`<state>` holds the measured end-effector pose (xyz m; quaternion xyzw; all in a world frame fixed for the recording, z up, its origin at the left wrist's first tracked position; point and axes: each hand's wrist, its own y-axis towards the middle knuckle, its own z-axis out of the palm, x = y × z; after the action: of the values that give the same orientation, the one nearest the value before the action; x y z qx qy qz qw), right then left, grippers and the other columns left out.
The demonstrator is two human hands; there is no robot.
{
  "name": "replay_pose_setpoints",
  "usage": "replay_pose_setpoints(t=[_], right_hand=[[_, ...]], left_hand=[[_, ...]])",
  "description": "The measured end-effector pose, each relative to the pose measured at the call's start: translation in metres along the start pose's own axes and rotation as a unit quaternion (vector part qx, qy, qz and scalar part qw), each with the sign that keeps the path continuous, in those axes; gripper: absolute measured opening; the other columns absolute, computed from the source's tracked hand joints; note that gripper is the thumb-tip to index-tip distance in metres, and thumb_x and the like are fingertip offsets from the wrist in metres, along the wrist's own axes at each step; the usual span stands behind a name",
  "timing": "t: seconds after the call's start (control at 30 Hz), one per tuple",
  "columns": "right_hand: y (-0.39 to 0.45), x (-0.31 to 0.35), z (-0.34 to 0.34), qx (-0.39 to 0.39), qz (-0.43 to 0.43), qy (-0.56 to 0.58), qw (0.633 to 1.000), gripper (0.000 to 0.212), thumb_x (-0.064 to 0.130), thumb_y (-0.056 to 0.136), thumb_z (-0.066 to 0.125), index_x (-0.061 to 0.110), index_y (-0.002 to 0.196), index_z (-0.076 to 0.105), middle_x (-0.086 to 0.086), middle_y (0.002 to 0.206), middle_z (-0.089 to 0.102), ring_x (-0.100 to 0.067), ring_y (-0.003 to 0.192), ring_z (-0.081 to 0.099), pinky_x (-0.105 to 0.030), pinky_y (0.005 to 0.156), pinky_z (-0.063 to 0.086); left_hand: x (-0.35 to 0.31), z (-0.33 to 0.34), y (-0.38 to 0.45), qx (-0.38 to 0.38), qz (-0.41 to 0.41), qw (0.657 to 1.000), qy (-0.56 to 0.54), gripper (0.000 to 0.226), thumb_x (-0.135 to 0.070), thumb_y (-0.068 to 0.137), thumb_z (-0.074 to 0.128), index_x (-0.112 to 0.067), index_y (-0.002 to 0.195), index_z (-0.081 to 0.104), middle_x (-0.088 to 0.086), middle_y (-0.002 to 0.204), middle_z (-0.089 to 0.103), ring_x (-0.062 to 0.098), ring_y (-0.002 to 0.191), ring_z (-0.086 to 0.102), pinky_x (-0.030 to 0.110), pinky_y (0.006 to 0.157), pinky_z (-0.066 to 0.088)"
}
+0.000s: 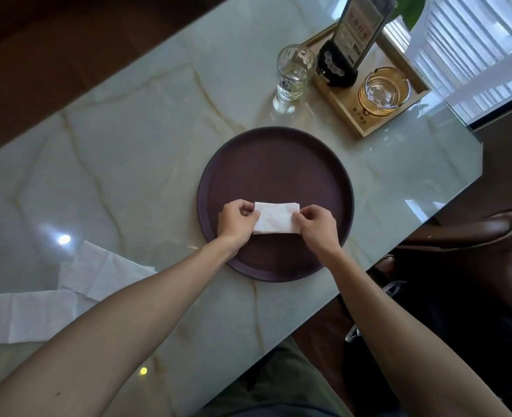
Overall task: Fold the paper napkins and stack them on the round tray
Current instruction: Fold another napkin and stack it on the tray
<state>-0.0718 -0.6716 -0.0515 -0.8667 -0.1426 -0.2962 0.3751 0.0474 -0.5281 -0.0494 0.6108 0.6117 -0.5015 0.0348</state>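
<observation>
We see a white folded napkin [275,218], a small rectangle with a layered far edge, over the near half of the round tray [278,164], a dark brown disc with a low rim lying flat on the table. To the tray's left, well apart from it, two unfolded napkins [68,296] lie flat and creased, overlapping each other.

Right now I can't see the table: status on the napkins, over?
Left hand and right hand pinch folded napkin over round tray. Unfolded napkins wait left. Nothing blocking.
</observation>
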Motion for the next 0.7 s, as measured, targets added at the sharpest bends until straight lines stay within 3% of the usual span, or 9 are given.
replay_pose_setpoints(t=[0.3,0.5,0.6,0.7], right_hand=[[0.006,-0.001,0.001,-0.011,0.007,-0.021,1.0,0.019,0.031,0.091,0.061,0.017,0.098,0.072,0.005,0.095,0.073,-0.015,0.09,0.067,-0.036,0.079,0.054],[0.003,0.001,0.002,-0.02,-0.001,-0.03,0.999,0.016,0.031,0.094,0.06,0.018,0.098,0.069,0.01,0.092,0.068,-0.009,0.086,0.064,-0.027,0.07,0.045],[0.0,0.002,0.005,-0.028,-0.002,-0.035,0.999,0.016,0.03,0.096,0.06,0.017,0.1,0.068,0.009,0.093,0.067,-0.012,0.088,0.064,-0.028,0.072,0.045],[-0.006,0.002,0.006,-0.034,-0.013,-0.055,0.998,0.02,0.03,0.097,0.057,0.014,0.106,0.066,0.003,0.102,0.066,-0.016,0.093,0.063,-0.031,0.078,0.048]], left_hand=[[0.002,0.003,0.003,-0.012,-0.015,1.0,0.008,0.009,-0.021,0.082,0.078,-0.021,0.085,0.07,-0.015,0.068,0.063,-0.004,0.064,0.057,0.004,0.05,0.04],[0.006,0.004,0.002,-0.014,-0.015,1.0,0.013,0.014,-0.023,0.082,0.079,-0.017,0.088,0.067,-0.011,0.07,0.064,0.008,0.068,0.062,0.024,0.061,0.047],[0.006,0.003,0.001,-0.014,-0.017,1.0,0.017,0.015,-0.022,0.082,0.079,-0.017,0.089,0.066,-0.012,0.07,0.063,0.013,0.072,0.063,0.026,0.066,0.048],[0.009,0.003,-0.003,0.001,-0.017,1.0,0.025,0.018,-0.021,0.082,0.079,-0.017,0.094,0.066,-0.014,0.069,0.063,0.012,0.074,0.063,0.024,0.062,0.045]])
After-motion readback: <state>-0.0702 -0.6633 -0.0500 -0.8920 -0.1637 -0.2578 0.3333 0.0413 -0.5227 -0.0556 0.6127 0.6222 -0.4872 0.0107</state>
